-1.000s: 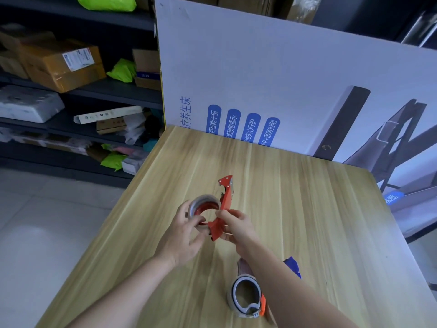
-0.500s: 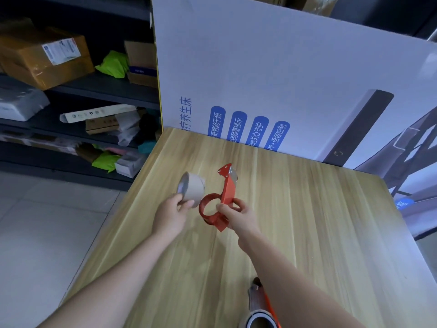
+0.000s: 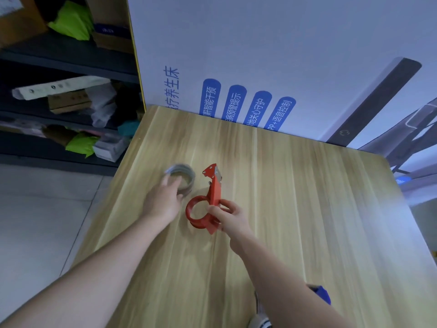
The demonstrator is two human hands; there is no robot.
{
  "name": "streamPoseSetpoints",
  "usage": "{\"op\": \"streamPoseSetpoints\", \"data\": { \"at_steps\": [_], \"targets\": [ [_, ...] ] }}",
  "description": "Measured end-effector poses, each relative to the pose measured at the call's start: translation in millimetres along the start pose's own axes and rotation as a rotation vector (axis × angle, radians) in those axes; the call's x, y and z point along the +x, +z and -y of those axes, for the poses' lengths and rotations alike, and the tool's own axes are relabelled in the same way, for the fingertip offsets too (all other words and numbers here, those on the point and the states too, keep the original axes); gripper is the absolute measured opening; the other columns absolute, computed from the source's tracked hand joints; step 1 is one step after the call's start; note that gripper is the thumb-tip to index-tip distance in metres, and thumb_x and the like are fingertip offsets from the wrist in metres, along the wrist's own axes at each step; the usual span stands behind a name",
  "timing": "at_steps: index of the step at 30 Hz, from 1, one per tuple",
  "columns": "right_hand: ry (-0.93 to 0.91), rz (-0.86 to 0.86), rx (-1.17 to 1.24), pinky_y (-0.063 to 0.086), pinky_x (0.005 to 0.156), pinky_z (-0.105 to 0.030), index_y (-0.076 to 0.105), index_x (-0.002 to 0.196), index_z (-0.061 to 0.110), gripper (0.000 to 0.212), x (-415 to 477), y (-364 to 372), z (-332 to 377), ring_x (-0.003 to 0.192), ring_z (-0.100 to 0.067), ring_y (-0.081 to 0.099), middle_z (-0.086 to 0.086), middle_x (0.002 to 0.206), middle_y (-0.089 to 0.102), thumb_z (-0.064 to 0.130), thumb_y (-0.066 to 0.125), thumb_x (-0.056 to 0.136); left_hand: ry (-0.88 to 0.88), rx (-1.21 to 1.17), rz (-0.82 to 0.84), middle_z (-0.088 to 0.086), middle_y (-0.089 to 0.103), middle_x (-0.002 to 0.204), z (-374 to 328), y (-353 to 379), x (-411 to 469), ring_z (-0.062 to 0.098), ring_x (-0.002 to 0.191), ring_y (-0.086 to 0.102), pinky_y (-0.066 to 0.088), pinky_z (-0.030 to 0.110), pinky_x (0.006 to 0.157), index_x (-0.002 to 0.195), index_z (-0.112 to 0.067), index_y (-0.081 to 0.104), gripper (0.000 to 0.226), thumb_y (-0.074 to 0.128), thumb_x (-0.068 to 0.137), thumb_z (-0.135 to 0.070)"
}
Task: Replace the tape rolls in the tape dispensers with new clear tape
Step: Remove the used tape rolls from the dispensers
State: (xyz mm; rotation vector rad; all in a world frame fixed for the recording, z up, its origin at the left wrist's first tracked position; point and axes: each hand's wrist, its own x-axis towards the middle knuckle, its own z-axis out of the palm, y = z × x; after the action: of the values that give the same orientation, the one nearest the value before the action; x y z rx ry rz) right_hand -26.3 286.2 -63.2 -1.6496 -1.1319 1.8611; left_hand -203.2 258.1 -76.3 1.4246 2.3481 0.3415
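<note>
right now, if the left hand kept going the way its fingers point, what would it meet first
The left hand points up-table at the old tape roll, which its fingertips already seem to touch. Beyond that is bare table, then the white printed board.

The table (image 3: pixel 295 209) is showing pale, matt wood grain; the red dispenser (image 3: pixel 205 209) is gleaming like glossy painted metal; the tape roll (image 3: pixel 183 177) is looking dull, greyish.

The left hand (image 3: pixel 163 201) reaches forward, fingers curled. The right hand (image 3: pixel 230 215) pinches shut, forearm extended.
</note>
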Motion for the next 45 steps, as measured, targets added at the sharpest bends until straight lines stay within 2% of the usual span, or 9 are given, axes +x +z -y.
{"op": "streamPoseSetpoints", "data": {
  "at_steps": [2,7,12,19,26,31,38,41,45],
  "targets": [
    [0.005,0.001,0.015,0.057,0.089,-0.039,0.055,0.129,0.012,0.052,-1.3,-1.4,-3.8,0.097,-0.026,0.072,-0.012,0.114,0.07,0.015,0.073,0.08,0.066,0.014,-0.119,0.005,0.05,0.132,-2.4,7.4,-9.8,0.025,0.107,0.056,0.048,0.036,0.084,0.126,-0.025,0.056,0.037,0.054,0.092,-0.038],
    [-0.024,0.051,0.045,0.059,0.087,-0.04,0.059,0.125,0.019,0.047,-14.4,-7.6,-6.1,0.096,-0.028,0.072,-0.011,0.107,0.072,0.011,0.073,0.081,-0.066,-0.362,0.118,-0.001,0.072,0.1,-7.8,19.6,-32.5,0.019,0.084,0.064,0.053,0.033,0.073,0.11,-0.026,0.068,0.023,0.056,0.092,-0.033],
    [-0.001,0.152,-0.004,0.059,0.074,-0.029,0.059,0.124,0.021,0.044,-45.9,-21.9,-12.9,0.086,-0.022,0.072,-0.012,0.107,0.073,0.008,0.071,0.083,-0.052,-0.363,0.031,-0.003,0.07,0.078,-6.7,16.6,-72.1,0.017,0.068,0.064,0.051,0.032,0.06,0.097,-0.018,0.073,0.017,0.057,0.089,-0.02],
    [-0.009,0.262,-0.267,0.05,0.074,-0.023,0.07,0.098,0.027,0.026,-108.8,-44.1,-63.5,0.078,-0.008,0.066,0.003,0.095,0.073,0.005,0.067,0.086,-0.085,-0.227,0.054,-0.001,0.063,0.065,3.7,42.8,-168.2,0.016,0.057,0.058,0.04,0.029,0.048,0.076,-0.014,0.069,0.017,0.058,0.088,-0.019],
    [-0.091,0.286,-0.577,0.055,0.076,-0.033,0.077,0.1,0.02,0.029,-159.1,-53.7,-135.6,0.075,-0.007,0.064,0.005,0.091,0.076,0.016,0.069,0.073,-0.118,-0.152,0.057,-0.002,0.057,0.064,16.2,73.7,-264.3,0.017,0.061,0.056,0.031,0.028,0.05,0.072,-0.012,0.066,0.019,0.057,0.088,-0.018],
    [-0.21,0.249,-1.019,0.051,0.082,-0.03,0.066,0.114,0.018,0.036,-190.0,-48.5,-164.8,0.102,-0.02,0.065,-0.002,0.11,0.071,0.029,0.068,0.08,-0.149,-0.098,0.072,-0.001,0.06,0.08,25.5,90.2,-307.0,0.023,0.084,0.062,0.035,0.031,0.061,0.079,-0.016,0.062,0.013,0.057,0.089,-0.022],
    [-0.225,0.188,-1.05,0.049,0.088,-0.027,0.054,0.135,0.018,0.052,-199.6,-45.0,-163.1,0.113,-0.02,0.062,-0.003,0.125,0.066,0.036,0.063,0.087,-0.173,0.041,0.095,0.0,0.065,0.105,28.9,82.4,-306.6,0.022,0.098,0.062,0.048,0.03,0.073,0.086,-0.022,0.06,0.018,0.051,0.092,-0.036],
    [-0.269,0.049,-1.082,0.05,0.089,-0.031,0.054,0.135,0.018,0.047,-196.0,-63.5,-142.6,0.113,-0.021,0.061,-0.001,0.123,0.066,0.036,0.058,0.092,-0.06,0.019,-0.011,-0.002,0.057,0.118,6.9,69.5,-294.4,0.021,0.113,0.054,0.049,0.033,0.086,0.117,-0.024,0.064,0.029,0.051,0.093,-0.034],
    [-0.319,-0.185,-1.17,0.049,0.088,-0.034,0.057,0.129,0.02,0.038,-190.3,-96.9,-120.4,0.118,-0.024,0.053,-0.003,0.127,0.058,0.025,0.053,0.092,0.235,0.042,-0.014,0.0,0.056,0.118,-39.3,58.6,-275.4,0.021,0.119,0.046,0.042,0.032,0.095,0.123,-0.022,0.06,0.032,0.05,0.094,-0.03]
  ]
}}
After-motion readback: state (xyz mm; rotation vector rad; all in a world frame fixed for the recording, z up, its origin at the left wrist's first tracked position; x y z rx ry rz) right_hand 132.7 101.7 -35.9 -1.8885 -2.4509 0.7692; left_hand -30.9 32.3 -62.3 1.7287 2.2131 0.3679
